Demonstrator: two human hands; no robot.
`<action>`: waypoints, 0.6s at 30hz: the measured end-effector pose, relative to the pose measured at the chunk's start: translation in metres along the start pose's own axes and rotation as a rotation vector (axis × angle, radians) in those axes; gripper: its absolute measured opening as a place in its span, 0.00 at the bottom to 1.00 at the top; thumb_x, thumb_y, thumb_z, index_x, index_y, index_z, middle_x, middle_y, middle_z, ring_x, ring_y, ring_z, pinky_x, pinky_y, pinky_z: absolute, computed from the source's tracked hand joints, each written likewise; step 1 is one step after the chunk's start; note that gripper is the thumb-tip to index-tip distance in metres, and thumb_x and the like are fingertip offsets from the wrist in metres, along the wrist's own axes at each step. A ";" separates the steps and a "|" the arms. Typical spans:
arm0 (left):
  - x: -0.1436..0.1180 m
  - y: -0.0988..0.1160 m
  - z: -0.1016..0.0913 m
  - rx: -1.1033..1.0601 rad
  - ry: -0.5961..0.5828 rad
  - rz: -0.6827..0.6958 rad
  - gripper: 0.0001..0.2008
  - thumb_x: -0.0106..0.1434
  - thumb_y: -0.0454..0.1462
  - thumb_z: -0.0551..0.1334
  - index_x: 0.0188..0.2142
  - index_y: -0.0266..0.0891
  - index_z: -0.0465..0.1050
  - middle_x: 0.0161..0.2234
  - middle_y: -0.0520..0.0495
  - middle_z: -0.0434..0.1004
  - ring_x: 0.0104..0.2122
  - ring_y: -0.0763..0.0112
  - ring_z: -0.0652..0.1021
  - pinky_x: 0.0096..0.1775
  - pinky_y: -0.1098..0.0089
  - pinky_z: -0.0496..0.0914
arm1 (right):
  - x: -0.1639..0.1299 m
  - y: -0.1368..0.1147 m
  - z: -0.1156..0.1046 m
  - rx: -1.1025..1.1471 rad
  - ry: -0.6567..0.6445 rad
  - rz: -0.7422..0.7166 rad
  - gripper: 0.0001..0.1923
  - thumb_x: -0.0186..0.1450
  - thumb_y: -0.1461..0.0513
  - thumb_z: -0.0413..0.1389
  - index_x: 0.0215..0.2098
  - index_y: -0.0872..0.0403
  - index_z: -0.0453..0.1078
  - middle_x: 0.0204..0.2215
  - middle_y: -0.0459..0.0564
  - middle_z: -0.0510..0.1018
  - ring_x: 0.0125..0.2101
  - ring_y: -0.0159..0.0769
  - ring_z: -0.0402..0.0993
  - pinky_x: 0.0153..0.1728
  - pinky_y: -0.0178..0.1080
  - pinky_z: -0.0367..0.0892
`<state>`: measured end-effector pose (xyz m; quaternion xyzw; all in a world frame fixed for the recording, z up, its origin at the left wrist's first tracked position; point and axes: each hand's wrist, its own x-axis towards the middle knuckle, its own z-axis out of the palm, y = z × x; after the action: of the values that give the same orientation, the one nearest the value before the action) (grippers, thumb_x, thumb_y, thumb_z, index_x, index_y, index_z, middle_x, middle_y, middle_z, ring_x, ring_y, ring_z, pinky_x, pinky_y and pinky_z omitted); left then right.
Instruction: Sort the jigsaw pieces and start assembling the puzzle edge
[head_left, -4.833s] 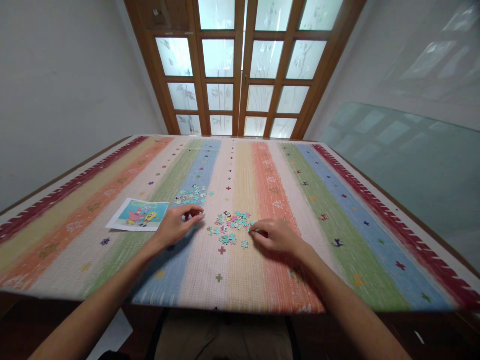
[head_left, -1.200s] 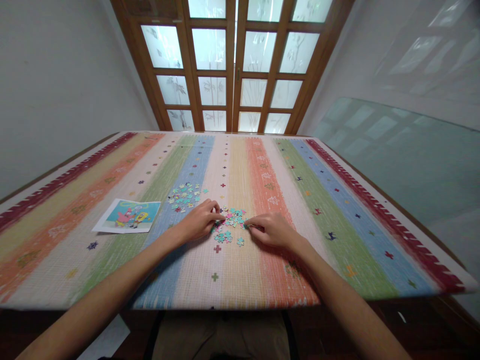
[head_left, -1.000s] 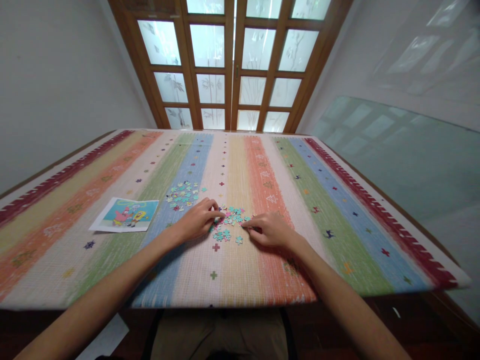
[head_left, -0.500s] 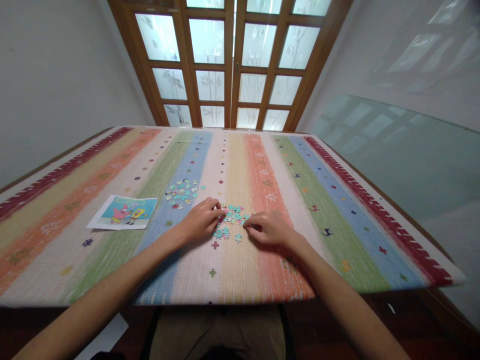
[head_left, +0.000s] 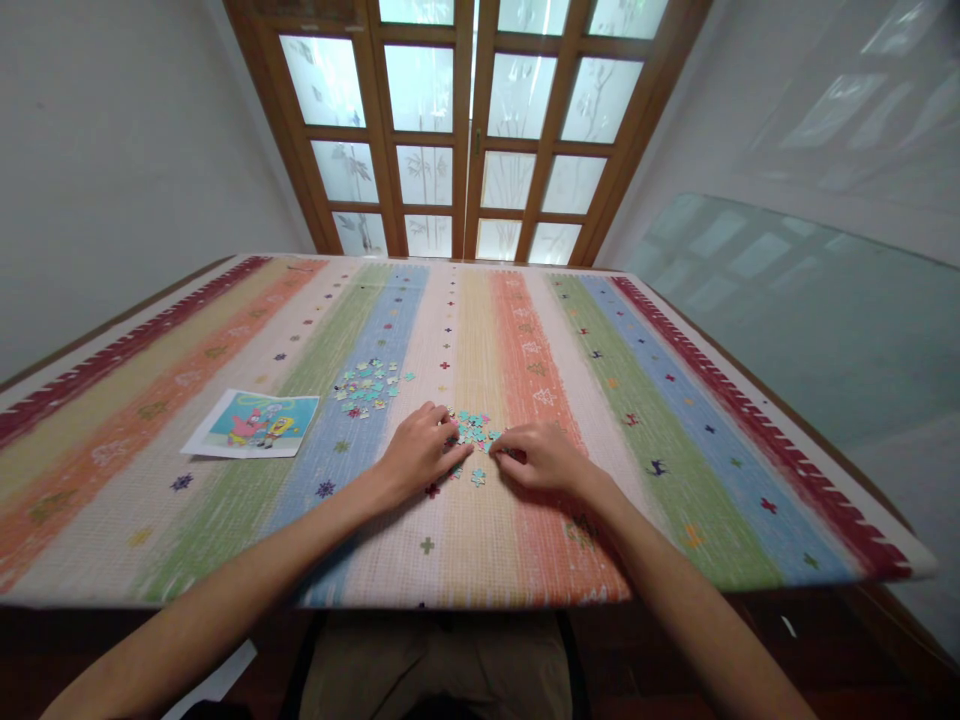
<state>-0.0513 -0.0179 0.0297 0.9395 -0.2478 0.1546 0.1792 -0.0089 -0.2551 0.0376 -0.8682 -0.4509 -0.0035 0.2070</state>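
Observation:
A small cluster of jigsaw puzzle pieces (head_left: 472, 428), mostly turquoise with touches of pink, lies on the striped tablecloth between my hands. My left hand (head_left: 420, 450) rests at the cluster's left edge, thumb stretched toward the middle and apart from the bent fingers; I see nothing held in it. On the other side, my right hand (head_left: 541, 455) has its thumb and index finger closed on a puzzle piece (head_left: 492, 446) at the cluster's right edge, partly hidden by the fingertips. A separate turquoise piece (head_left: 478, 478) lies just nearer to me, below the cluster.
Several loose puzzle pieces (head_left: 367, 385) are spread farther off to the left. A printed cartoon picture (head_left: 255, 425) lies left of them on the tablecloth (head_left: 600, 400). The table's front edge is close to my lap. Wooden glazed doors (head_left: 465, 130) stand beyond.
My left hand has shifted slightly right and nearer, its thumb moving away from the fingers and now covering part of the lower-left pieces. My right hand stays nearly in place.

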 end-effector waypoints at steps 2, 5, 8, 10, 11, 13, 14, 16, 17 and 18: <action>0.001 0.002 0.001 0.020 -0.003 -0.023 0.12 0.68 0.44 0.63 0.31 0.39 0.74 0.34 0.44 0.72 0.38 0.59 0.71 0.40 0.59 0.70 | 0.000 0.000 0.000 -0.003 0.006 -0.002 0.13 0.60 0.65 0.53 0.33 0.53 0.81 0.28 0.50 0.83 0.25 0.34 0.72 0.29 0.36 0.56; 0.001 0.004 0.002 0.005 0.003 -0.054 0.10 0.66 0.42 0.63 0.31 0.39 0.73 0.34 0.44 0.72 0.38 0.58 0.71 0.40 0.58 0.70 | 0.000 -0.001 0.000 -0.004 0.018 -0.004 0.13 0.60 0.65 0.53 0.33 0.53 0.81 0.28 0.51 0.83 0.25 0.34 0.72 0.29 0.36 0.55; 0.000 0.004 0.002 -0.032 0.034 -0.056 0.07 0.65 0.40 0.63 0.32 0.40 0.73 0.34 0.44 0.71 0.38 0.59 0.71 0.41 0.59 0.70 | -0.001 -0.001 0.000 0.002 0.011 0.003 0.12 0.61 0.65 0.53 0.33 0.53 0.80 0.28 0.50 0.82 0.25 0.33 0.71 0.29 0.36 0.55; -0.002 0.001 0.000 -0.026 0.067 -0.039 0.05 0.64 0.39 0.63 0.34 0.40 0.74 0.35 0.45 0.72 0.38 0.60 0.71 0.41 0.59 0.70 | -0.001 -0.001 0.000 0.003 0.006 0.006 0.12 0.61 0.65 0.53 0.33 0.53 0.80 0.27 0.50 0.82 0.25 0.33 0.70 0.29 0.36 0.55; -0.003 -0.001 -0.002 -0.013 0.085 -0.027 0.05 0.64 0.39 0.63 0.35 0.39 0.74 0.35 0.45 0.72 0.38 0.60 0.71 0.41 0.60 0.70 | -0.001 -0.001 -0.001 0.003 0.006 0.006 0.12 0.61 0.65 0.52 0.33 0.53 0.80 0.27 0.50 0.82 0.24 0.33 0.70 0.29 0.36 0.55; -0.005 -0.006 -0.007 0.012 0.119 0.000 0.06 0.65 0.39 0.63 0.37 0.39 0.75 0.35 0.45 0.72 0.37 0.61 0.71 0.40 0.60 0.70 | -0.001 -0.001 -0.001 0.000 0.009 0.004 0.12 0.61 0.65 0.52 0.33 0.53 0.80 0.28 0.50 0.83 0.25 0.33 0.71 0.29 0.36 0.55; -0.007 -0.010 -0.011 0.023 0.134 0.016 0.06 0.65 0.39 0.62 0.37 0.39 0.75 0.35 0.45 0.72 0.37 0.62 0.71 0.40 0.60 0.70 | -0.001 -0.001 -0.001 -0.002 0.008 0.006 0.12 0.61 0.65 0.52 0.33 0.53 0.80 0.28 0.50 0.83 0.25 0.33 0.71 0.29 0.36 0.56; -0.011 -0.017 -0.018 0.053 0.163 0.051 0.07 0.67 0.40 0.61 0.38 0.39 0.75 0.35 0.45 0.72 0.36 0.62 0.71 0.40 0.61 0.70 | 0.000 -0.002 -0.001 -0.006 0.004 0.008 0.12 0.61 0.65 0.53 0.32 0.52 0.80 0.28 0.50 0.83 0.25 0.33 0.71 0.29 0.36 0.56; -0.013 -0.021 -0.021 0.075 0.179 0.068 0.07 0.67 0.40 0.61 0.38 0.39 0.75 0.35 0.45 0.72 0.36 0.63 0.71 0.39 0.61 0.70 | 0.000 -0.003 -0.001 -0.007 0.000 0.007 0.12 0.61 0.65 0.53 0.32 0.52 0.80 0.28 0.50 0.83 0.25 0.33 0.72 0.29 0.36 0.56; -0.016 -0.025 -0.024 0.101 0.196 0.084 0.08 0.68 0.40 0.60 0.38 0.38 0.75 0.34 0.45 0.72 0.35 0.63 0.71 0.39 0.61 0.70 | 0.000 -0.003 -0.001 -0.007 -0.003 0.006 0.12 0.61 0.65 0.53 0.32 0.52 0.80 0.28 0.50 0.83 0.25 0.34 0.72 0.29 0.37 0.56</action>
<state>-0.0562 0.0191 0.0385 0.9165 -0.2602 0.2652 0.1482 -0.0110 -0.2542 0.0397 -0.8703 -0.4487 -0.0031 0.2033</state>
